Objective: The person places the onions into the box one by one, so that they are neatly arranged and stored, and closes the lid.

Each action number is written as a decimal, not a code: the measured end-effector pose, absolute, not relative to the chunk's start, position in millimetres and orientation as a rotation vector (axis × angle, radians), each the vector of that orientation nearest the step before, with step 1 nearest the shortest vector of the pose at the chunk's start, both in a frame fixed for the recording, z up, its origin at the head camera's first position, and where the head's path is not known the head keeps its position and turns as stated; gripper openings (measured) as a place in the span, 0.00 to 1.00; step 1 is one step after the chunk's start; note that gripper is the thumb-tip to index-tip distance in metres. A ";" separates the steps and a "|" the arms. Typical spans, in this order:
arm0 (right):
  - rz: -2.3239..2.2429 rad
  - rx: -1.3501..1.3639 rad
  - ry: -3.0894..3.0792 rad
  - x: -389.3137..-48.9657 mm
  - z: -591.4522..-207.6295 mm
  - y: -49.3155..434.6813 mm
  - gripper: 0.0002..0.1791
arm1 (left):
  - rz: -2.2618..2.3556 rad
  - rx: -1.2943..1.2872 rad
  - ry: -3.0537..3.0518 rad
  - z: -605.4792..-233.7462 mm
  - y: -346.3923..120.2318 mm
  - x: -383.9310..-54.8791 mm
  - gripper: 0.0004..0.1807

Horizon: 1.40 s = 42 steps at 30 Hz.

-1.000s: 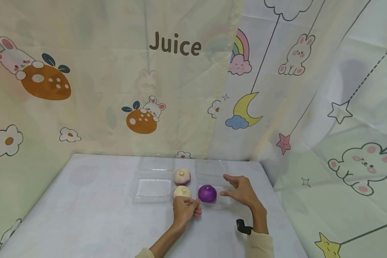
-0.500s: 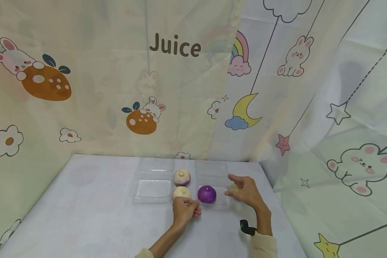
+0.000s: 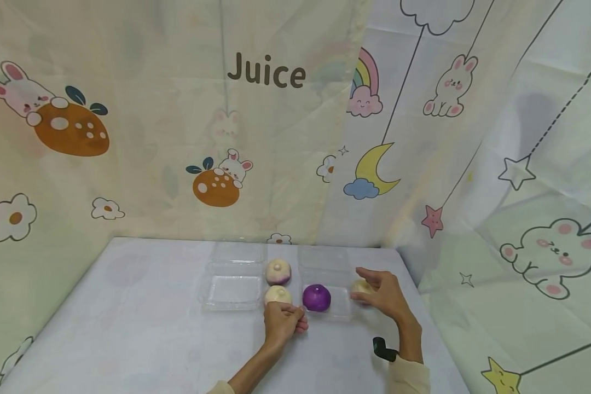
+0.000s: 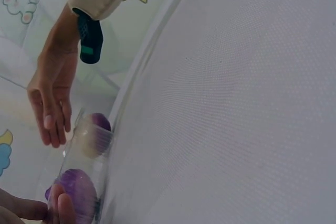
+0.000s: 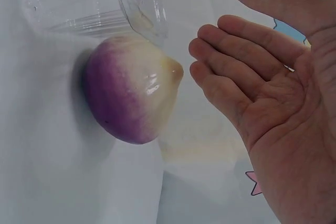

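My left hand (image 3: 284,323) pinches the near left corner of the right clear plastic clamshell box (image 3: 342,313) in the head view. A glossy purple onion-like ball (image 3: 317,298) sits in the box's left part; the left wrist view shows this purple ball (image 4: 79,195) behind the clear wall by my fingers (image 4: 64,208). With thumb and fingers spread apart, my right hand (image 3: 388,293) hovers over a cream ball (image 3: 361,287) beyond the box's right side. In the right wrist view that ball (image 5: 131,90) is purple below, cream at its pointed top, and apart from my palm.
Another open clear box (image 3: 233,293) stands on the left of the white table (image 3: 143,328). Between the boxes sit two cream balls, a far one (image 3: 278,271) with a purple underside and a nearer one (image 3: 278,294) partly behind my left hand. Printed cloth (image 3: 152,109) hangs behind.
My right hand has moved to the right, away from the purple ball, and the cream ball beside the box has come into sight. My left hand stays at the box corner.
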State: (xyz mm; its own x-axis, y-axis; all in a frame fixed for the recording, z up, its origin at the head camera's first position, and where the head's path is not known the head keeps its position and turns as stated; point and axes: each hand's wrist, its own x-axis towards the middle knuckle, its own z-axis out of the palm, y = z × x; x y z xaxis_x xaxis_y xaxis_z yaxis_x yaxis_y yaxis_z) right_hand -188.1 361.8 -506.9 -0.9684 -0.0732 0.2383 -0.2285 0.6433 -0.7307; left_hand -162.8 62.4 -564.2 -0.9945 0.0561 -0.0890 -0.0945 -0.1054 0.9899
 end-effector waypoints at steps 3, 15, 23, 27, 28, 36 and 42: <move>1.216 0.223 -2.675 -186.6 -506.6 362.1 0.39 | 2.270 -0.034 2.027 -564.8 62.8 -162.5 0.10; 1.147 0.168 -2.685 -184.7 -513.0 374.9 0.40 | 2.253 -0.038 2.045 -565.0 62.1 -164.3 0.09; 1.124 0.140 -2.713 -181.7 -513.2 380.8 0.41 | 2.244 -0.028 2.062 -565.2 62.1 -164.5 0.10; 1.108 0.115 -2.733 -180.7 -514.4 383.1 0.42 | 2.246 -0.038 2.056 -564.2 62.2 -163.3 0.09; 1.109 0.113 -2.734 -180.8 -515.0 383.7 0.42 | 2.247 -0.042 2.053 -564.1 62.2 -163.0 0.09; 1.160 0.111 -2.707 -179.7 -519.6 388.2 0.44 | 2.241 -0.048 2.045 -565.5 62.1 -163.6 0.09; 1.164 0.101 -2.697 -178.9 -522.6 392.0 0.47 | 2.254 -0.035 2.052 -565.7 62.7 -162.8 0.09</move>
State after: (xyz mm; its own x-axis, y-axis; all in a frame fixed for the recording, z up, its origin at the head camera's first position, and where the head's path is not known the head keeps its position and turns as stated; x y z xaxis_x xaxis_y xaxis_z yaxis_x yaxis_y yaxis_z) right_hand -178.9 392.0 -522.6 -0.9774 0.0171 0.2109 -0.1417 0.6871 -0.7126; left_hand -162.8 62.7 -565.7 -0.9954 0.0532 -0.0798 -0.0844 -0.0915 0.9922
